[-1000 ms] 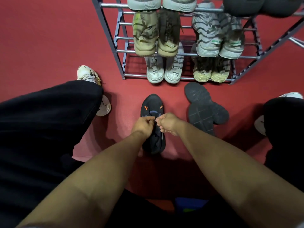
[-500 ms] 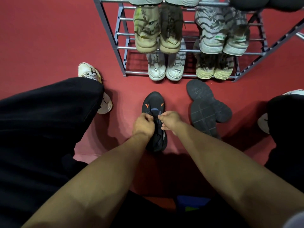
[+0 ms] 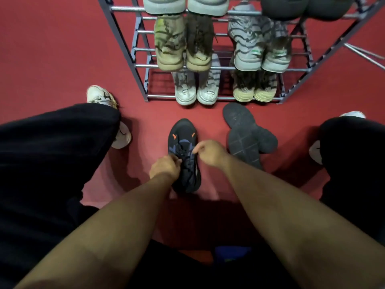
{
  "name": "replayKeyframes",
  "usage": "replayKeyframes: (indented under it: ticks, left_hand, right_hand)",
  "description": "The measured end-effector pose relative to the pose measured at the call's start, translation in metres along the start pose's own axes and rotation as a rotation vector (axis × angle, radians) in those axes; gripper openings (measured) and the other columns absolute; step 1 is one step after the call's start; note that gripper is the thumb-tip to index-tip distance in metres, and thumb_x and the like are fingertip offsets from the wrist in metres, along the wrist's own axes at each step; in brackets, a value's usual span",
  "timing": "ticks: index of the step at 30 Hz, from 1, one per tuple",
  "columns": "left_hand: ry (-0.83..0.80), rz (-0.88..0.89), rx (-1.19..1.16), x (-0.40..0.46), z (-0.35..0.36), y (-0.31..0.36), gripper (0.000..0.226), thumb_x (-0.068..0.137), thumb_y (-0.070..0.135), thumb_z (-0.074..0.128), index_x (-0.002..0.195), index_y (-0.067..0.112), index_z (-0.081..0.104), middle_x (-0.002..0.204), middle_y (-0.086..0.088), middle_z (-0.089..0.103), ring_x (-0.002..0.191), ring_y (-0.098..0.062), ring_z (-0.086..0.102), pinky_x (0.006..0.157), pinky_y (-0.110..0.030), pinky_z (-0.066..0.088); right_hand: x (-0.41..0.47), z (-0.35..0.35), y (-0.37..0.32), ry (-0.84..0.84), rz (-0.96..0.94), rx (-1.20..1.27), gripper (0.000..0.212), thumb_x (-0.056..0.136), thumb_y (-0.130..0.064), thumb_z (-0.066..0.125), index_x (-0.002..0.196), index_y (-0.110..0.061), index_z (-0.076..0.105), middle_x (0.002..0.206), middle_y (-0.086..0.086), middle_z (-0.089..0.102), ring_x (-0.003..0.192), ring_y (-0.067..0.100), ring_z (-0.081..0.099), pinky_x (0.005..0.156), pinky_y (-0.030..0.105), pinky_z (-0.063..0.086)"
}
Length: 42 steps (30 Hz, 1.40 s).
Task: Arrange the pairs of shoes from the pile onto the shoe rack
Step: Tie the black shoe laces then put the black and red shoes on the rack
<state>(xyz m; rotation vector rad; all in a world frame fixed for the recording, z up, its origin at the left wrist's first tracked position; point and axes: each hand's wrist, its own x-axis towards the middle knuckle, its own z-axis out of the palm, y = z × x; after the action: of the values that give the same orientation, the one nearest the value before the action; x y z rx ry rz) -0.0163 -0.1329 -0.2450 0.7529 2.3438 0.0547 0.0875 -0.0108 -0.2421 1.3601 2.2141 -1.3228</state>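
Separating over the laces, the two hands now stand further apart than half a second ago, when their knuckles nearly met above the dark shoe (image 3: 184, 155). The left hand (image 3: 165, 166) pinches a lace at the shoe's near-left side, fingers curled round it. The right hand (image 3: 209, 152) has drawn off to the shoe's right edge, its fingers curled and apparently pinching the other lace end, though the lace itself is too thin to confirm. The widening gap suggests the laces are being pulled tight or tied, not that the shoe is being lifted.

The dark shoe sits upright on the red floor (image 3: 52, 49), toe toward the shoe rack (image 3: 125, 49), just short of its bottom rail. Its mate (image 3: 248, 136) lies sole-up just to the right, untouched. The rack's visible shelves already hold several pairs, with the light-coloured pairs on the lowest tier directly ahead.

Judgement: this pair is not yet racked. Once the lacing is finished, both shoes must be gathered, the overturned one righted, and a free slot found.
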Motion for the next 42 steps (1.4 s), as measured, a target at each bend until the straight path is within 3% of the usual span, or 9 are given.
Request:
replayKeyframes:
  ticks: [6, 11, 16, 20, 25, 29, 34, 39, 42]
  left_hand:
    - [0.054, -0.031, 0.146, -0.012, 0.008, 0.015, 0.054, 0.089, 0.056, 0.045, 0.114, 0.013, 0.066, 0.120, -0.014, 0.066, 0.111, -0.036, 0.062, 0.090, -0.038, 0.049]
    - [0.001, -0.171, 0.030, -0.008, -0.005, 0.023, 0.068, 0.073, 0.053, 0.068, 0.127, 0.018, 0.046, 0.127, -0.011, 0.061, 0.118, -0.034, 0.059, 0.096, -0.039, 0.046]
    - [-0.164, -0.387, -0.283, -0.004, 0.008, 0.017, 0.083, 0.079, 0.058, 0.066, 0.135, 0.002, 0.039, 0.139, -0.020, 0.050, 0.125, -0.038, 0.052, 0.101, -0.043, 0.046]
    - [-0.302, -0.389, -0.515, -0.004, 0.014, 0.016, 0.075, 0.093, 0.061, 0.039, 0.139, 0.002, 0.046, 0.140, -0.022, 0.050, 0.125, -0.039, 0.052, 0.101, -0.045, 0.045]
    - [-0.383, -0.524, -0.963, -0.014, 0.011, 0.017, 0.043, 0.097, 0.046, 0.040, 0.092, 0.008, 0.061, 0.090, -0.013, 0.063, 0.081, -0.032, 0.063, 0.073, -0.041, 0.048]
    - [-0.413, -0.460, -0.798, -0.016, 0.011, 0.006, 0.014, 0.092, 0.025, 0.050, 0.086, 0.013, 0.053, 0.077, -0.011, 0.055, 0.064, -0.027, 0.054, 0.063, -0.037, 0.048]
    - [-0.434, -0.422, -0.761, -0.010, 0.019, 0.001, 0.009, 0.089, 0.012, 0.058, 0.081, 0.012, 0.055, 0.070, -0.009, 0.056, 0.053, -0.020, 0.052, 0.059, -0.033, 0.047]
    - [-0.504, -0.389, -0.768, -0.005, 0.021, 0.000, 0.011, 0.091, 0.017, 0.059, 0.080, 0.016, 0.055, 0.066, -0.004, 0.055, 0.041, -0.015, 0.048, 0.060, -0.028, 0.042]
    - [-0.527, -0.365, -0.791, -0.004, 0.015, -0.001, 0.007, 0.091, 0.020, 0.058, 0.087, 0.017, 0.054, 0.068, -0.001, 0.049, 0.046, -0.013, 0.032, 0.060, -0.027, 0.045]
  right_hand:
    - [-0.013, -0.059, 0.086, 0.270, 0.443, -0.262, 0.047, 0.088, -0.030, 0.055, 0.133, -0.017, 0.053, 0.142, 0.014, 0.048, 0.130, 0.035, 0.046, 0.107, 0.040, 0.039]
    - [-0.034, -0.027, 0.132, 0.292, 0.580, -0.071, 0.082, 0.087, -0.038, 0.060, 0.150, -0.036, 0.008, 0.140, 0.012, 0.046, 0.133, 0.034, 0.043, 0.109, 0.051, 0.030]
    - [-0.034, -0.015, 0.125, 0.286, 0.572, -0.233, 0.066, 0.077, -0.044, 0.074, 0.131, -0.014, 0.052, 0.133, 0.011, 0.053, 0.127, 0.033, 0.048, 0.101, 0.045, 0.042]
    - [-0.024, -0.006, 0.087, 0.424, 0.354, -0.343, 0.048, 0.085, -0.042, 0.065, 0.122, -0.015, 0.050, 0.127, 0.008, 0.052, 0.121, 0.031, 0.051, 0.092, 0.044, 0.047]
    - [-0.021, 0.014, 0.062, 0.169, 0.145, 0.016, 0.029, 0.092, -0.027, 0.056, 0.116, -0.017, 0.068, 0.122, 0.010, 0.068, 0.116, 0.032, 0.061, 0.098, 0.034, 0.048]
    - [-0.036, -0.004, 0.079, 0.345, 0.342, -0.049, 0.033, 0.087, -0.023, 0.049, 0.113, -0.024, 0.069, 0.122, 0.007, 0.068, 0.112, 0.031, 0.063, 0.093, 0.034, 0.050]
    - [-0.054, -0.021, 0.091, -0.148, 0.593, 0.010, 0.037, 0.097, -0.025, 0.052, 0.127, -0.004, 0.060, 0.112, 0.017, 0.064, 0.097, 0.029, 0.062, 0.087, 0.036, 0.050]
    - [-0.051, -0.004, 0.095, -0.106, 0.512, -0.220, 0.043, 0.092, -0.014, 0.057, 0.133, -0.002, 0.054, 0.138, 0.017, 0.056, 0.122, 0.027, 0.057, 0.099, 0.030, 0.045]
    - [-0.049, -0.002, 0.091, -0.072, 0.512, -0.079, 0.038, 0.091, -0.015, 0.056, 0.125, -0.001, 0.061, 0.127, 0.019, 0.063, 0.112, 0.031, 0.064, 0.095, 0.037, 0.051]
